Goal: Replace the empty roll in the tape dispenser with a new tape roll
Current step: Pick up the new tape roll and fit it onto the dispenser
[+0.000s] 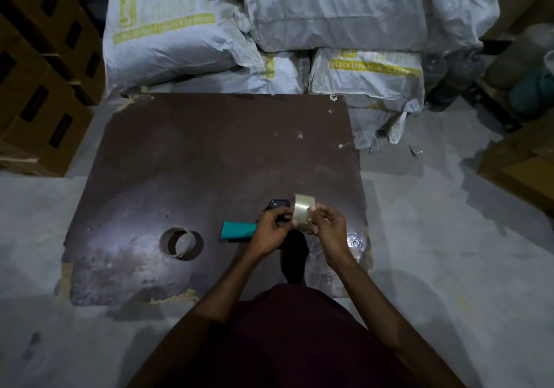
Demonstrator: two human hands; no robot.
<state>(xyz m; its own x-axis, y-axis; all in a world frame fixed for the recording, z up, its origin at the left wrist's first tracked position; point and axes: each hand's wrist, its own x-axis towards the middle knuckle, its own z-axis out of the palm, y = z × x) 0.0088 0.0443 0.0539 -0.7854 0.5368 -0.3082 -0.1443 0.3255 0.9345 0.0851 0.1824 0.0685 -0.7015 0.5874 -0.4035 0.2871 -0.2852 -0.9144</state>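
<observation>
A clear new tape roll (302, 212) is held upright above the dark brown board (186, 159). My right hand (329, 227) grips its right side, and my left hand (274, 228) pinches at its left face. Under my hands lies the tape dispenser with a teal handle (238, 230) pointing left and a black head (277, 203) partly hidden by the roll. The empty cardboard roll core (181, 243) lies on the board to the left, apart from the dispenser.
A shiny crumpled bit (354, 239) lies near the board's right edge. White sacks (269, 27) are stacked behind the board. Cardboard boxes (39, 81) stand at the left and more boxes (521, 165) at the right. Grey concrete floor surrounds the board.
</observation>
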